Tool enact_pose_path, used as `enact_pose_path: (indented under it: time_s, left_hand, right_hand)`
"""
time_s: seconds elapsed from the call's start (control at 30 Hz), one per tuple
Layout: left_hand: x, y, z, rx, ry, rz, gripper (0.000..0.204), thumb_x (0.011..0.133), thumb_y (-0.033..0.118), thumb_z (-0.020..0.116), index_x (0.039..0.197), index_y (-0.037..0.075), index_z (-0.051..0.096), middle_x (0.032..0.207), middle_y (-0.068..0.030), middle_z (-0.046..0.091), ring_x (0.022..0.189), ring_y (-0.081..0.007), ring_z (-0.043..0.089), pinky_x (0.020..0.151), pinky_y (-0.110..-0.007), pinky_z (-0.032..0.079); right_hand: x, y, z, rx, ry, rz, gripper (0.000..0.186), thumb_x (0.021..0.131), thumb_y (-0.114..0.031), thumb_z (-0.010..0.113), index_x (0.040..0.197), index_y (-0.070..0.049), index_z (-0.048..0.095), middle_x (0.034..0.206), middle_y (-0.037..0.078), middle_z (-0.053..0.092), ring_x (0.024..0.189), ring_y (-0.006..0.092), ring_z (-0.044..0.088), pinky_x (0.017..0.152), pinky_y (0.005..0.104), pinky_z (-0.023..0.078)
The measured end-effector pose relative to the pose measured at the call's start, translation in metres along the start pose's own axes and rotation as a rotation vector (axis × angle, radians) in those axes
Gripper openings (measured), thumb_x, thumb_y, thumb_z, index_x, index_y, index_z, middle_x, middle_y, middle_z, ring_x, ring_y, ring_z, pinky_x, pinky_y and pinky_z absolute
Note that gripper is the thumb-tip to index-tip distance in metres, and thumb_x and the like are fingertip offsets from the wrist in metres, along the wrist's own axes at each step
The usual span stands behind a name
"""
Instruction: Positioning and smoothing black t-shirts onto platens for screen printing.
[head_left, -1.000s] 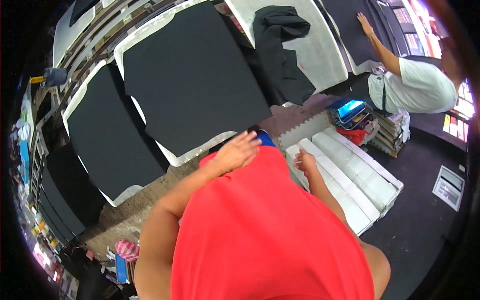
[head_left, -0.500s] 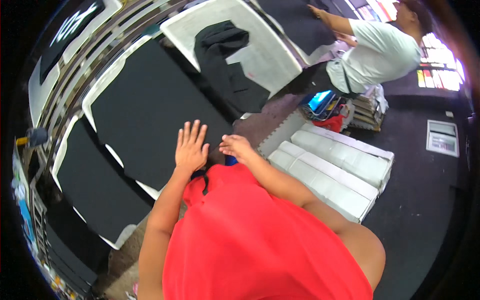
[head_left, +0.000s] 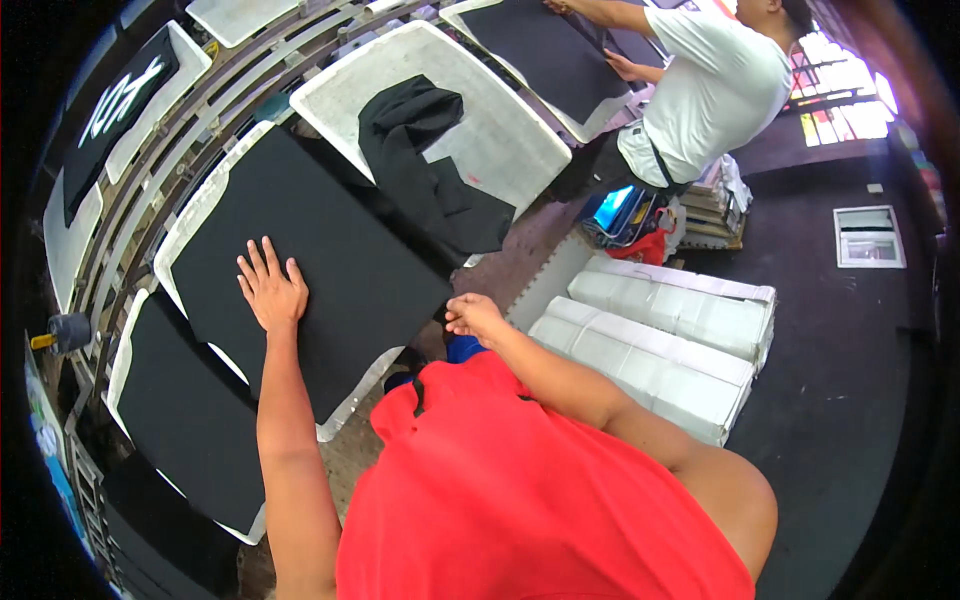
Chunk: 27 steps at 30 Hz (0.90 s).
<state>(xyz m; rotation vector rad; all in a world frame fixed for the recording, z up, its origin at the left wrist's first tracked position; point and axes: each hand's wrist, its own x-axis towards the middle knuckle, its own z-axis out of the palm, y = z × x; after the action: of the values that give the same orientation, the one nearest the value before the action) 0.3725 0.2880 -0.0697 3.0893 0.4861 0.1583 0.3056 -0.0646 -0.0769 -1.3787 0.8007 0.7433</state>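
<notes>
My left hand [head_left: 273,290] lies flat with spread fingers on a sheet of black fabric [head_left: 340,260]. The fabric covers a white board, whose rim shows along its far left side and near edge. At the right corner of this sheet is my right hand [head_left: 474,316], fingers curled together and seemingly pinching the fabric's edge; the fingertips are partly hidden. On the white board [head_left: 540,150] beyond lies a bunched black cloth piece [head_left: 415,115], its lower part spread over the board's near edge.
Another fabric-covered board [head_left: 180,410] stands at left, along metal rails [head_left: 160,175]. At far left lies a black piece with a white print [head_left: 120,100]. White wrapped boxes [head_left: 640,365] sit at right. A co-worker in a white shirt [head_left: 715,90] handles dark fabric at far right.
My left hand has slid left and farther over the fabric, away from my right hand. My right hand's fingers have curled in at the fabric's corner. The co-worker's arms have shifted.
</notes>
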Motion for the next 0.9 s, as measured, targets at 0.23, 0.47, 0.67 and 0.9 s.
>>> enact_pose_path:
  time_s: [0.23,0.47,0.67,0.9]
  left_hand:
    - [0.001,-0.001,-0.004,-0.019,0.011,-0.016,0.06,0.097,0.04,0.039,0.152,0.02,0.026,0.158,-0.0076,0.02,0.145,-0.0336,0.018,0.117,-0.048,0.016]
    - [0.003,-0.004,-0.003,-0.047,-0.074,-0.019,0.06,0.097,0.043,0.037,0.152,0.023,0.024,0.159,-0.0074,0.016,0.146,-0.0334,0.014,0.117,-0.048,0.015]
    - [0.013,-0.012,-0.015,-0.17,-0.186,0.008,0.071,0.09,0.047,0.051,0.15,0.016,0.029,0.158,-0.0132,0.018,0.145,-0.0387,0.014,0.115,-0.054,0.017]
    - [-0.005,0.1,-0.073,-1.2,-0.387,-0.001,0.063,0.081,0.032,0.071,0.133,0.003,0.051,0.138,-0.0201,0.048,0.129,-0.036,0.045,0.108,-0.042,0.036]
  right_hand:
    - [0.01,-0.012,-0.047,-0.674,0.701,-0.76,0.038,0.08,-0.024,0.072,0.104,0.0,0.057,0.104,0.017,0.064,0.095,0.0318,0.064,0.084,0.04,0.051]
    - [0.038,-0.085,-0.03,-0.651,0.754,-0.522,0.04,0.075,-0.022,0.076,0.101,0.002,0.059,0.113,0.023,0.061,0.11,0.0354,0.059,0.093,0.0426,0.045]
    - [0.015,-0.104,-0.041,-0.716,0.578,-0.798,0.018,0.078,-0.013,0.071,0.087,-0.002,0.06,0.092,0.018,0.068,0.089,0.0317,0.066,0.08,0.04,0.05]
    - [-0.097,-0.143,-0.021,-0.482,0.439,-1.014,0.012,0.087,-0.01,0.064,0.093,-0.001,0.059,0.07,0.009,0.062,0.07,0.0063,0.057,0.063,0.025,0.045]
